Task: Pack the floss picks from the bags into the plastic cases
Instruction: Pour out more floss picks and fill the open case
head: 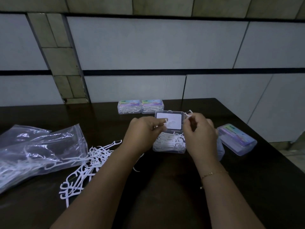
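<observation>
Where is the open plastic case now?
In the head view, the open plastic case sits mid-table between the left hand and right hand.

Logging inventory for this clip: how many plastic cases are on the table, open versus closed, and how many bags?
Open case: 1
Closed cases: 4 – (mostly hidden behind the right hand)
Bags: 2
Total: 7
</observation>
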